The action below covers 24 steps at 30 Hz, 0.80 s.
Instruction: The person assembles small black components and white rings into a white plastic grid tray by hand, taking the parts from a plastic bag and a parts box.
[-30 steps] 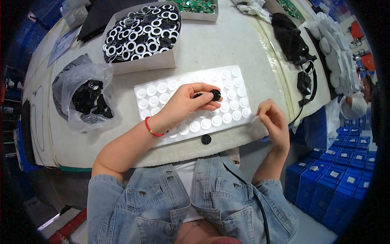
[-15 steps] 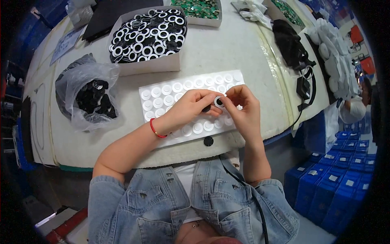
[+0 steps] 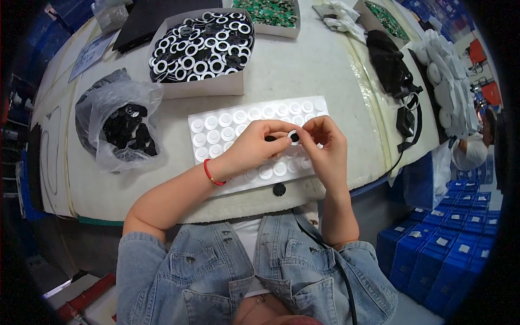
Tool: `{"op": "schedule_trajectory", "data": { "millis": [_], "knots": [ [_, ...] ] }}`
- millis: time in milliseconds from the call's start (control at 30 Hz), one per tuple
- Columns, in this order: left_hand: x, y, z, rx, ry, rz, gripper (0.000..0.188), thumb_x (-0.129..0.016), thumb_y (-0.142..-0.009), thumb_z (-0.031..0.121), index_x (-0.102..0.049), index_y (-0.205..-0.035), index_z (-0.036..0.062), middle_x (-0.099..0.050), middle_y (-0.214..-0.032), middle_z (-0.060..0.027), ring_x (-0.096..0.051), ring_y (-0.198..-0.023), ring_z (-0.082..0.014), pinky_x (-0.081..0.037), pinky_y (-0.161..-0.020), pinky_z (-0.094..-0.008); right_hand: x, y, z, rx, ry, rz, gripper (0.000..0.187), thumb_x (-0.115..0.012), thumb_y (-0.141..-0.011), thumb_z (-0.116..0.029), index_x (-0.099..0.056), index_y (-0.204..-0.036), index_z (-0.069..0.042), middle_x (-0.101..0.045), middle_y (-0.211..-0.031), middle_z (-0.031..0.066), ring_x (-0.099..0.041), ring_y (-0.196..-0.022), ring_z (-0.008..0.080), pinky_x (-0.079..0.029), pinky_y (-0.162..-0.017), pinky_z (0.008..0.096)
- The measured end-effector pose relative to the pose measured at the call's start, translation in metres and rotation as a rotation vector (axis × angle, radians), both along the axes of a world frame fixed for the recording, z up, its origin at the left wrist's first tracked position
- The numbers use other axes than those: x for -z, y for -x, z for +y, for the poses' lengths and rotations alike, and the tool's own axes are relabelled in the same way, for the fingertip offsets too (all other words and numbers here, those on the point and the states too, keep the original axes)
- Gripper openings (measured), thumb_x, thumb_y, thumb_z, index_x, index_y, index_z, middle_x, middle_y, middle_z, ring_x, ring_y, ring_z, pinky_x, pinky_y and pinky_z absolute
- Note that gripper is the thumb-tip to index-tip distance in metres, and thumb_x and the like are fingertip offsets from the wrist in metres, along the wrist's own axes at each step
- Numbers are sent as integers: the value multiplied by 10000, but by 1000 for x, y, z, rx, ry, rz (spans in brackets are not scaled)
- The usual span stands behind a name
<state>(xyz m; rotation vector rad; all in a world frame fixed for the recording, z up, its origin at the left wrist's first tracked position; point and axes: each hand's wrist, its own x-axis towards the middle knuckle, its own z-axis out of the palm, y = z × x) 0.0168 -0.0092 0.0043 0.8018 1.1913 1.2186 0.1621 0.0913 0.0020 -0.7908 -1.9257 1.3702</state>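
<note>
Over a white tray (image 3: 254,183) holding rows of round white parts, my two hands come together. Between their fingertips is a small white ring with a black centre (image 3: 293,137), pinched from both sides. My left hand (image 3: 260,142) is closed, with a black disc (image 3: 270,138) also showing among its fingers. My right hand (image 3: 325,145) grips the ring's right edge between thumb and fingers. Another black disc (image 3: 279,189) lies on the table just in front of the tray.
A white box (image 3: 214,86) full of white rings with black parts stands behind the tray. To the left sits a clear plastic bag (image 3: 100,127) of black discs. Boxes of green circuit boards (image 3: 271,30) are at the back. Blue boxes (image 3: 433,244) stack at the right.
The ring between my hands has tilted slightly, and the black disc in my left hand has shifted a little left. The whole view has moved slightly.
</note>
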Motion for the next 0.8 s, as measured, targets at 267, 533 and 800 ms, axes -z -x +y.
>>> {"op": "schedule_trajectory", "data": {
  "millis": [267,533,800],
  "knots": [
    [4,-2,-1,-45,-45,37,318,-536,-898,49,-595,-1204,-9,-452,-637,93,-397,-557,-9,-330,-514,-182,4,-2,-2,-6,14,-1,102,-657,-832,-48,-567,-851,-3,-583,-713,-3,-509,-626,42,-405,-557,197],
    [2,-7,-4,-113,19,-31,371,-529,-840,9,-603,-1204,10,-511,-683,59,-424,-583,-19,-344,-519,-180,10,-1,-13,-47,291,170,169,-567,-830,31,-499,-968,-38,-525,-866,-14,-473,-704,29,-396,-610,174],
    [-3,-16,-7,-184,51,-267,388,-553,-837,0,-571,-1224,18,-541,-716,31,-443,-595,-34,-354,-527,-173,19,3,-22,-86,174,339,258,-519,-785,103,-455,-983,-51,-488,-936,19,-484,-809,61,-416,-656,180]
  ]
}}
